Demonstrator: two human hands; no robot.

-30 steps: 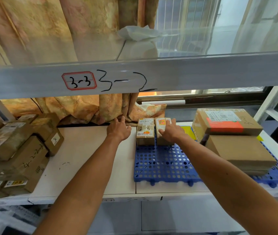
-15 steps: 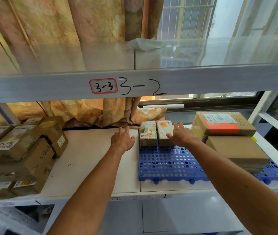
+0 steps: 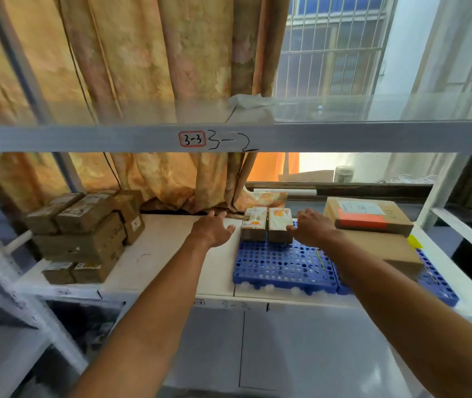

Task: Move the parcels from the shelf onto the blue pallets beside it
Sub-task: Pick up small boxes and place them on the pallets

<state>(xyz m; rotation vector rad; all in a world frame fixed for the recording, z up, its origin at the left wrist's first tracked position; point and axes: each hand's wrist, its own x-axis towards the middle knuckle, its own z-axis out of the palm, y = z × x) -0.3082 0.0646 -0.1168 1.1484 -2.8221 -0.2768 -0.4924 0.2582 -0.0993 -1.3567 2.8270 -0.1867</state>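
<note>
Step in hand: placing, judged near its end.
- Two small parcels (image 3: 254,224) stand upright side by side, touching, at the back edge of the blue pallet (image 3: 283,267).
- Right hand (image 3: 312,228): loose, holding nothing, thumb at the right-hand parcel's side. I cannot tell whether it touches.
- Left hand (image 3: 213,229): flat, fingers straight, empty, over the bare shelf (image 3: 166,254) just left of the pallet.
- Two larger boxes (image 3: 368,215) sit stacked on the second pallet (image 3: 436,282), to the right.
- The parcel stack (image 3: 85,234) waits at the shelf's left end, well apart from both hands.

Next move, as I judge it: reach left and take a top parcel so the pile does not tip. The pallet's front area is free to receive it.
</note>
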